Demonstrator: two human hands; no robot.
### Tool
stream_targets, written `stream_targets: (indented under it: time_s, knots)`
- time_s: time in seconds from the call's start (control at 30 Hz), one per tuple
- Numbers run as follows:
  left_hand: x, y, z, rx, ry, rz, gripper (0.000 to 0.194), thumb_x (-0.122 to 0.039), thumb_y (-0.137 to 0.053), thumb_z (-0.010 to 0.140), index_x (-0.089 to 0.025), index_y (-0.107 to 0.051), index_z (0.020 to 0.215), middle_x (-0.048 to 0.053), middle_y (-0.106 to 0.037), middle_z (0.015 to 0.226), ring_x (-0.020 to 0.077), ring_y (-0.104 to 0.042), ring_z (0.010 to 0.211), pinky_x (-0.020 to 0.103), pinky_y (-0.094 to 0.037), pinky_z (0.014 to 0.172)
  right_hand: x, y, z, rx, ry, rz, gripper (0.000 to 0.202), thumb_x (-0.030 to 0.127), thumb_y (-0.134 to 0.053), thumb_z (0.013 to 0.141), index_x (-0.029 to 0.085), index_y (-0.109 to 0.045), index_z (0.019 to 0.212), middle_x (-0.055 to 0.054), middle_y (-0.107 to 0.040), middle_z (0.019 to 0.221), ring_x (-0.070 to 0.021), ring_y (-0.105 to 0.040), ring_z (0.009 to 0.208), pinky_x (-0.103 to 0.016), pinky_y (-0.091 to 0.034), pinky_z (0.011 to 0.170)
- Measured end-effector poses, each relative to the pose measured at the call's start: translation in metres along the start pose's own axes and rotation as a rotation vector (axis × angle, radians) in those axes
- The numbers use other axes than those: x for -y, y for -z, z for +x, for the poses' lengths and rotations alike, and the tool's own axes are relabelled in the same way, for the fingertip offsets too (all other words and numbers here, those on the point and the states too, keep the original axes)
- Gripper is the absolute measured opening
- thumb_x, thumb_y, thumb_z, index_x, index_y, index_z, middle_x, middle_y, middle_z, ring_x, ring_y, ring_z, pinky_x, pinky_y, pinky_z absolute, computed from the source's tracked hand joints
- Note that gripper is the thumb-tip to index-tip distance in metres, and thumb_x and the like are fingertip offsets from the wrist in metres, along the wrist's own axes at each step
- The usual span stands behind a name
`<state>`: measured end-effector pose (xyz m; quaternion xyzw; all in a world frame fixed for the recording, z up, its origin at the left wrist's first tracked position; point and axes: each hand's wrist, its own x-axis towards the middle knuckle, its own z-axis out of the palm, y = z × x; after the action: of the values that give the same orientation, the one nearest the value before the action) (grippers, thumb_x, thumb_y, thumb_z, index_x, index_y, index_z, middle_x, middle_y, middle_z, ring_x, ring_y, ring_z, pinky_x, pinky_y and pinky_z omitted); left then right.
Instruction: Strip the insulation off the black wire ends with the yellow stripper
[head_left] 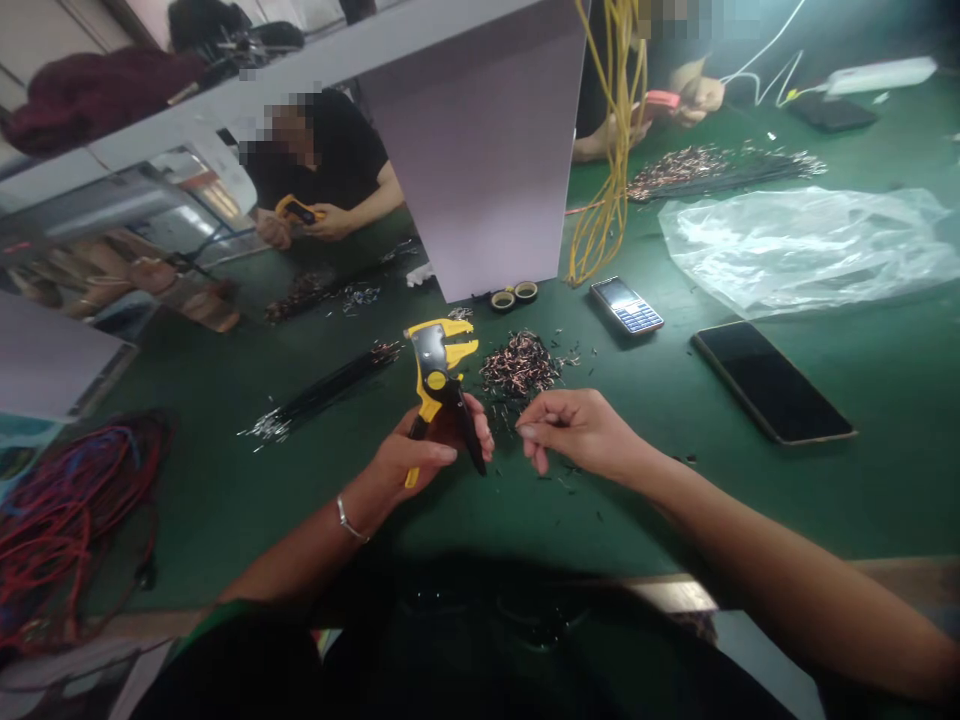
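Note:
My left hand (431,455) is wrapped round the handles of a yellow and black wire stripper (435,380), whose jaws point up and away from me. To its right, my right hand (562,428) has thumb and fingertips pinched together; whatever is between them is too small to make out. Just beyond both hands lies a pile of short copper and black wire bits (523,365). A bundle of black wires (330,388) with bare ends rests on the green table (787,500), left of the stripper.
A keypad phone (628,306), a black smartphone (772,382) and a plastic bag (810,245) lie at the right. Two tape rolls (514,295) sit by an upright panel (487,160). Red and blue cables (79,510) lie left. Other people's hands (694,95) work across the table.

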<state>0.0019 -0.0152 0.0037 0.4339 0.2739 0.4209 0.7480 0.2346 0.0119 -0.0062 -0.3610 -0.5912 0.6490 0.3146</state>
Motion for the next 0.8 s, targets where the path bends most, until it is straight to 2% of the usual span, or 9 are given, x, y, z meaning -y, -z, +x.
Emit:
stream_targets:
  time_s: [0.27, 0.57, 0.67, 0.8]
  knots:
    - [0.002, 0.006, -0.001, 0.037, 0.009, 0.033, 0.052, -0.012, -0.070, 0.063, -0.011, -0.063, 0.115, 0.011, -0.067, 0.096, 0.0266, -0.066, 0.088, 0.043, -0.055, 0.081, 0.001, 0.007, 0.003, -0.110, 0.046, 0.050, 0.018, 0.032, -0.073, 0.074, 0.017, -0.063, 0.069, -0.002, -0.067, 0.059, -0.0126, -0.062, 0.045, -0.029, -0.048, 0.049]
    - [0.004, 0.000, 0.000, 0.094, 0.092, -0.008, 0.063, -0.009, -0.071, 0.059, -0.013, -0.062, 0.121, 0.008, -0.064, 0.094, 0.0245, -0.064, 0.089, 0.041, -0.053, 0.083, 0.002, 0.009, 0.002, -0.227, 0.095, 0.166, 0.016, 0.028, -0.076, 0.071, 0.016, -0.066, 0.071, -0.002, -0.069, 0.058, -0.0137, -0.064, 0.044, -0.029, -0.049, 0.047]
    - [0.005, 0.000, -0.001, 0.134, 0.119, -0.032, 0.068, -0.010, -0.072, 0.059, -0.015, -0.061, 0.125, 0.008, -0.064, 0.096, 0.0263, -0.064, 0.092, 0.044, -0.052, 0.086, 0.004, 0.012, 0.002, -0.262, 0.137, 0.224, 0.016, 0.028, -0.077, 0.071, 0.016, -0.066, 0.072, -0.002, -0.070, 0.058, -0.0147, -0.065, 0.044, -0.030, -0.050, 0.048]
    - [0.008, 0.000, -0.001, 0.192, 0.172, -0.054, 0.073, -0.011, -0.074, 0.060, -0.019, -0.058, 0.130, 0.007, -0.063, 0.096, 0.0277, -0.067, 0.090, 0.043, -0.051, 0.084, 0.006, 0.015, 0.001, -0.292, 0.167, 0.274, 0.016, 0.028, -0.079, 0.072, 0.017, -0.067, 0.071, -0.002, -0.070, 0.058, -0.0146, -0.065, 0.044, -0.030, -0.052, 0.048]
